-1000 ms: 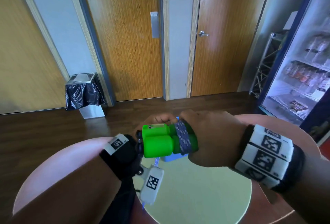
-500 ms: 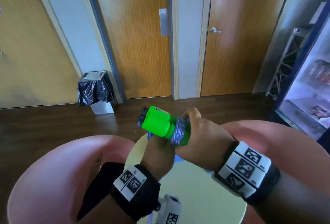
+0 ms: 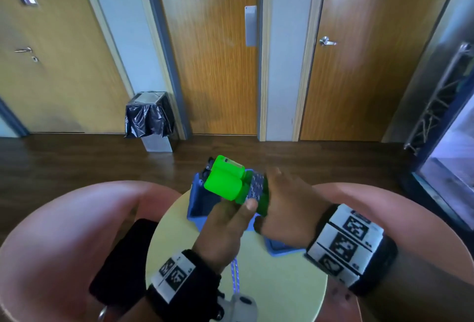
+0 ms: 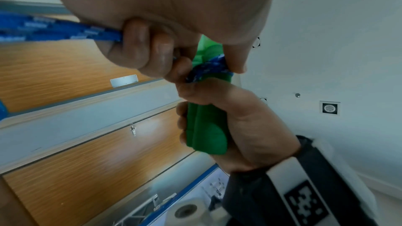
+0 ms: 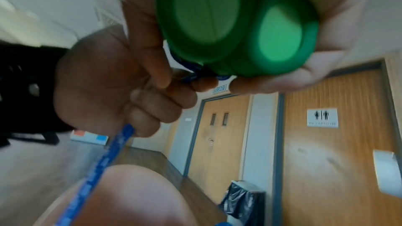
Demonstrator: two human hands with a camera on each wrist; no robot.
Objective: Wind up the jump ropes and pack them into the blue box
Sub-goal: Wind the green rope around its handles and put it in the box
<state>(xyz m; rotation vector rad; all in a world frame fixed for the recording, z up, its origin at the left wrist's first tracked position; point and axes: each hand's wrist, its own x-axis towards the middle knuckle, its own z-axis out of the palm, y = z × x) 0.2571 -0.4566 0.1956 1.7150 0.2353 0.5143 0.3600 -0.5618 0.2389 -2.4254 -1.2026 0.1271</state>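
Two bright green jump rope handles [image 3: 225, 180] are held side by side above the blue box [image 3: 196, 201]. Blue-and-white rope [image 3: 256, 185] is wound round their middle. My right hand [image 3: 282, 206] grips the handles [image 4: 206, 130] at their near end, whose round caps [image 5: 228, 20] fill the right wrist view. My left hand [image 3: 230, 221] is just below the bundle. It holds the loose rope [image 4: 54, 30] in curled fingers and its thumb presses on the wraps. The free rope [image 3: 235, 278] hangs down past my left wrist [image 5: 104, 159].
The blue box stands on a small round pale-yellow table [image 3: 282, 296]. Pink chairs curve round it on the left [image 3: 64, 231] and right [image 3: 384, 206]. Across the dark wooden floor are wooden doors, a bin with a black bag [image 3: 150, 116] and a glass-fronted fridge [image 3: 451, 154].
My left hand has swung from behind the handles to beneath them, carrying the rope round. The bundle has tilted with its free end up and to the left. The blue box now shows.
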